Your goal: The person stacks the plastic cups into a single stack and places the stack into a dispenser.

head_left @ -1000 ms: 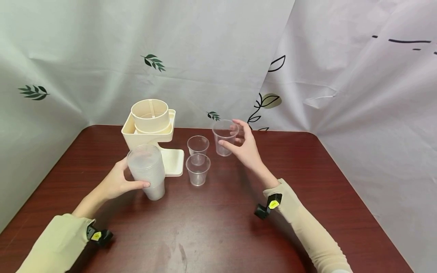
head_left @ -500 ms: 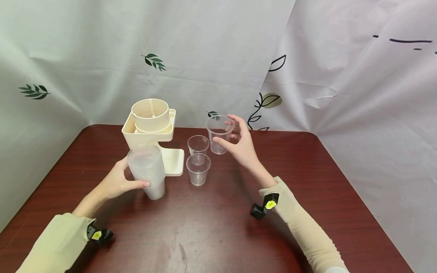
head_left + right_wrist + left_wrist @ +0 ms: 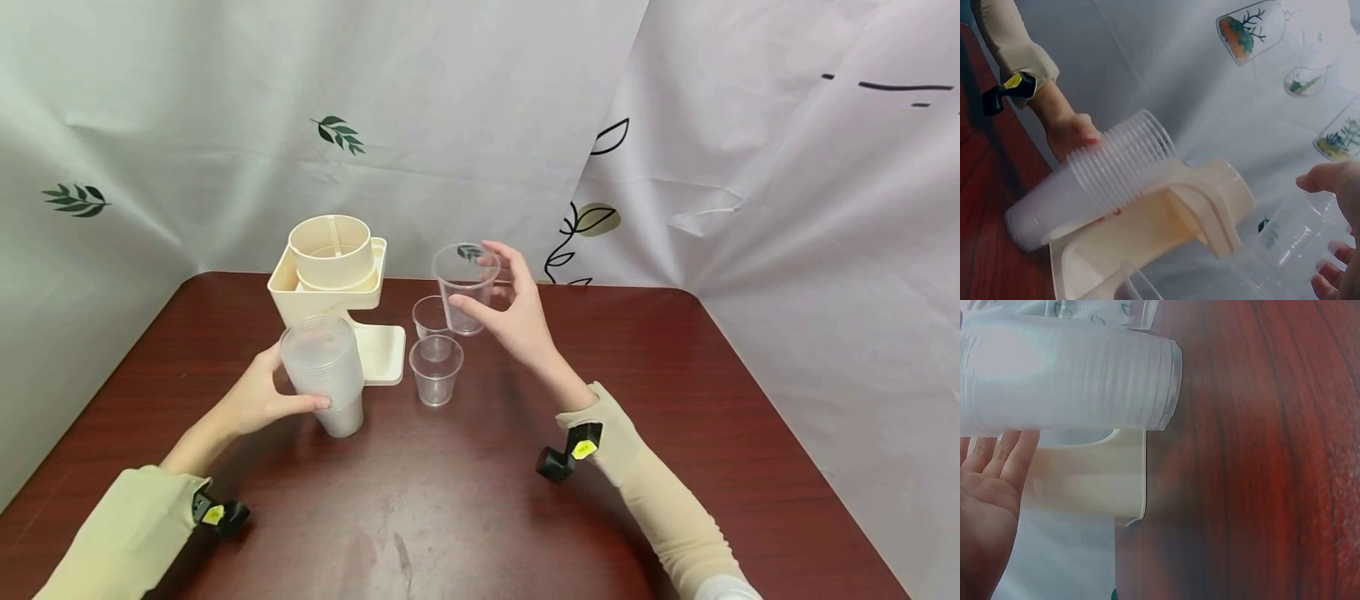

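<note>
In the head view my left hand (image 3: pixel 258 400) grips a tall stack of clear plastic cups (image 3: pixel 326 375), its thumb across the near side. The left wrist view shows the same cup stack (image 3: pixel 1085 381) above the fingers. My right hand (image 3: pixel 517 312) holds a single clear plastic cup (image 3: pixel 465 287) upright, thumb in front and fingers behind. That cup partly covers the rear of two clear cups on the table, the rear cup (image 3: pixel 426 315); the front cup (image 3: pixel 436 375) stands nearer me.
A cream plastic stand (image 3: pixel 326 296) with a round holder (image 3: pixel 330 254) on top and a flat base plate (image 3: pixel 381 354) is behind the cup stack. The dark red table (image 3: pixel 480 500) ends at a patterned white curtain (image 3: pixel 450 125).
My right hand has moved left and slightly up with its cup, which now overlaps the rear cup in view. The left hand and its cup stack have stayed still.
</note>
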`<state>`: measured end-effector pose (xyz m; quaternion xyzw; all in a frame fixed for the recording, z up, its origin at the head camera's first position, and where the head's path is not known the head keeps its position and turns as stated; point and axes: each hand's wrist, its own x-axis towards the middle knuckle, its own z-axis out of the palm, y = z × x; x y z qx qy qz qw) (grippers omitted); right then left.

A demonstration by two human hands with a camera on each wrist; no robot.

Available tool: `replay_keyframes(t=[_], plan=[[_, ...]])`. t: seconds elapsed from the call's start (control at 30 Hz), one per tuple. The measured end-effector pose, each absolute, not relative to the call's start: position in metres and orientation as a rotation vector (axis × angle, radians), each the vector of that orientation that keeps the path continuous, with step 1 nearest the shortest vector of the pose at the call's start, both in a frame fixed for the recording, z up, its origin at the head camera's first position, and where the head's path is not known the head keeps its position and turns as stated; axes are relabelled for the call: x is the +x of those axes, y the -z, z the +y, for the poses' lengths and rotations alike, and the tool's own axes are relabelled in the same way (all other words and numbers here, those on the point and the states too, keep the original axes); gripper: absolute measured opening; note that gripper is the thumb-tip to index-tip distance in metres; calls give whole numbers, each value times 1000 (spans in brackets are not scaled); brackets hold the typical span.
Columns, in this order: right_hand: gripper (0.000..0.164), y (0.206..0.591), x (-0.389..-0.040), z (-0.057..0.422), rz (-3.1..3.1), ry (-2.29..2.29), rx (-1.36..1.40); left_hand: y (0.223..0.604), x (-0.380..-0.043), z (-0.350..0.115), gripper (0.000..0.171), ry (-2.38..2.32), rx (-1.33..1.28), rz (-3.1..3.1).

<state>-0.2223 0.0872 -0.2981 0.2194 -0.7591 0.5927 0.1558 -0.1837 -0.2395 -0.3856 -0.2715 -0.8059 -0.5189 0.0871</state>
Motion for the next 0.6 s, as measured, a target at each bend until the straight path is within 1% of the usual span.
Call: replay_keyframes(t=[0.6], plan=[[69,287,-215,64,-2128,-1743,710,385,-183,-239,84,1555,-794,-2412]])
